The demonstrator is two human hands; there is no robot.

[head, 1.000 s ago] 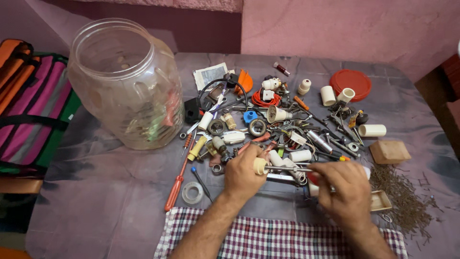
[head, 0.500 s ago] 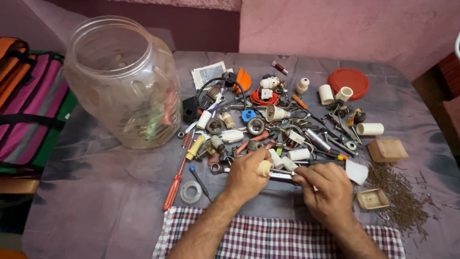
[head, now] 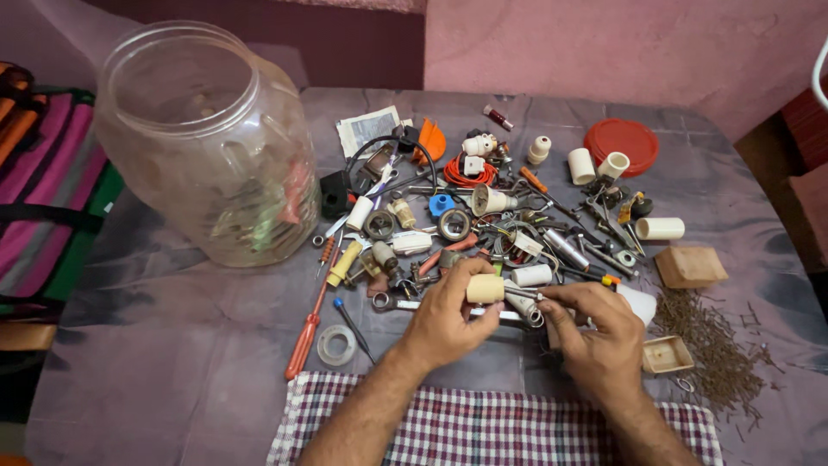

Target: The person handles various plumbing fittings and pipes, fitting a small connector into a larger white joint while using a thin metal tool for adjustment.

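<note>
My left hand (head: 448,315) grips a short cream plastic tube (head: 485,288) between thumb and fingers, just above the near edge of a heap of small hardware (head: 483,216). My right hand (head: 595,332) is beside it, fingers pinched on a thin metal piece (head: 524,296) that meets the tube's right end. The heap holds white pipe fittings, metal rings, wires, screws and a spanner (head: 405,304) under my hands.
A large clear plastic jar (head: 203,147) stands at the left. A red-handled screwdriver (head: 309,332) and a tape roll (head: 335,345) lie near me. A red lid (head: 623,142), a brown box (head: 690,266), a small open box (head: 666,354) and scattered nails (head: 711,345) are on the right. A striped bag (head: 43,198) hangs at the far left.
My right hand has moved left and closer to the left hand, and now pinches the metal piece at the tube's end. The left hand has kept hold of the cream tube.
</note>
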